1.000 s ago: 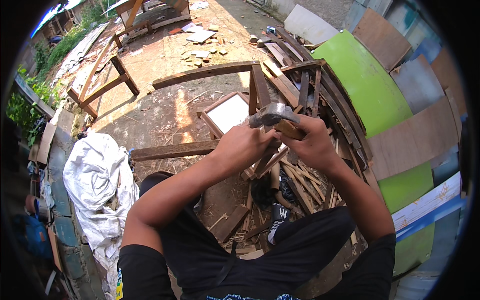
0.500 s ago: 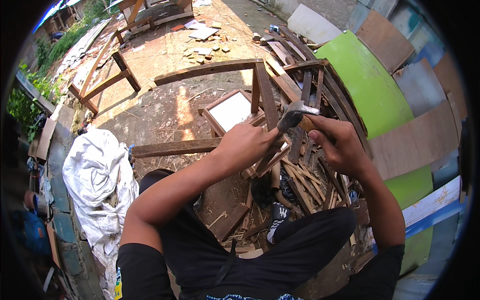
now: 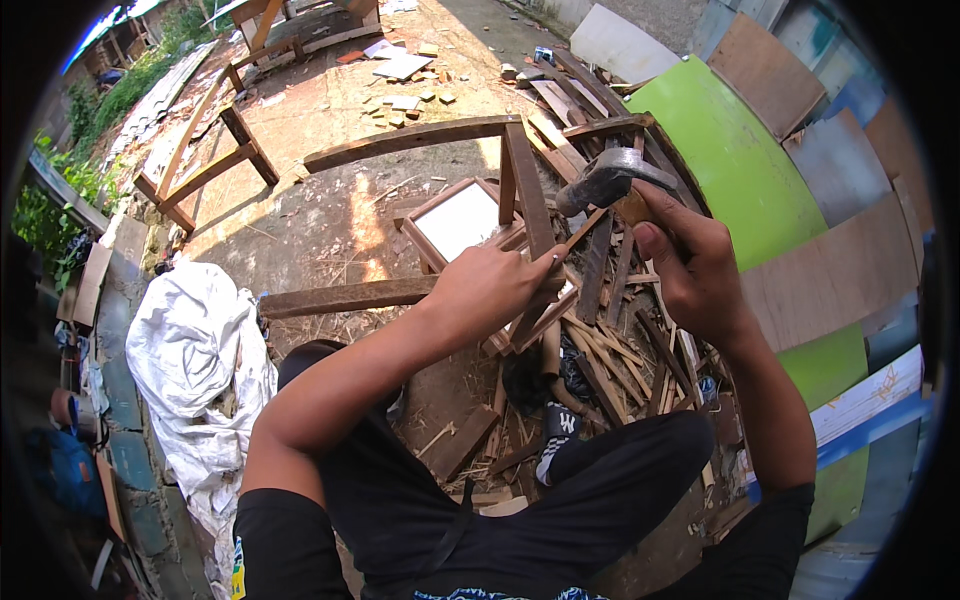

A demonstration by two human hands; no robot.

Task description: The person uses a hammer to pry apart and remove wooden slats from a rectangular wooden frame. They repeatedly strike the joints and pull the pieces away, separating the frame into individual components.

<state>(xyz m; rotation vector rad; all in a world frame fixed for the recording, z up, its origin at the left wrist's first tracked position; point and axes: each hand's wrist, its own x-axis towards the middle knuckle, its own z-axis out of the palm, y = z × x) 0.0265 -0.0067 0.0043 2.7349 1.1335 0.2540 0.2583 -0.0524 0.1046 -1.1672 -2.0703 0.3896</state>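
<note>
a: where's the hammer (image 3: 608, 182)?
b: in the right hand (image 3: 693, 268) — fingers curled round its handle, head near the wooden frame (image 3: 531, 190).
a: and the left hand (image 3: 492, 288)?
b: bent over the frame — can't tell if it's pinching anything.

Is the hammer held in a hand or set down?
Held: the right hand is closed around the wooden handle of the hammer, its metal head up beside the fingers.
</note>
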